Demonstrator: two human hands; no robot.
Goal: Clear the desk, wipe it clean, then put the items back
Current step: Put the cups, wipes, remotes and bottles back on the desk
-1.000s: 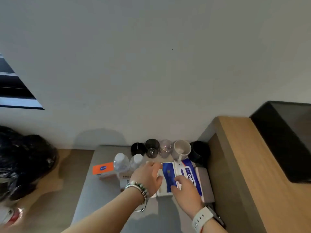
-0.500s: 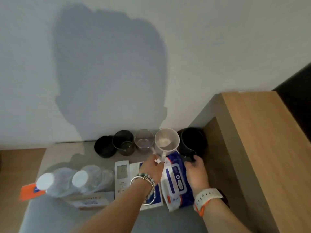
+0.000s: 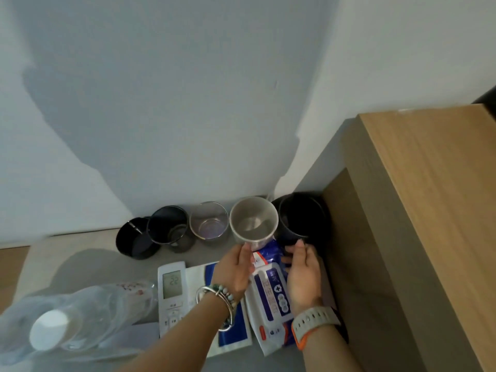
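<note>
A white mug (image 3: 253,220) tilts open-side up near the wall, and my left hand (image 3: 236,269) grips it at its lower edge by the handle. A blue and white wet-wipe pack (image 3: 271,294) lies on the grey desk (image 3: 88,261) under and between my hands. My right hand (image 3: 304,275) lies over the pack with straight fingers. Its fingertips touch the base of a black pot (image 3: 303,216) in the corner.
Along the wall stand a clear glass (image 3: 209,221), a dark glass (image 3: 167,224) and a low black dish (image 3: 131,237). A white remote (image 3: 173,291) and a blue-white leaflet (image 3: 233,336) lie left of the pack. Water bottles (image 3: 80,312) stand front left. A wooden cabinet (image 3: 416,210) walls the right.
My head has come lower and closer to the desk. My left hand went from the leaflet to the mug's handle. My right hand slid forward along the pack to the black pot.
</note>
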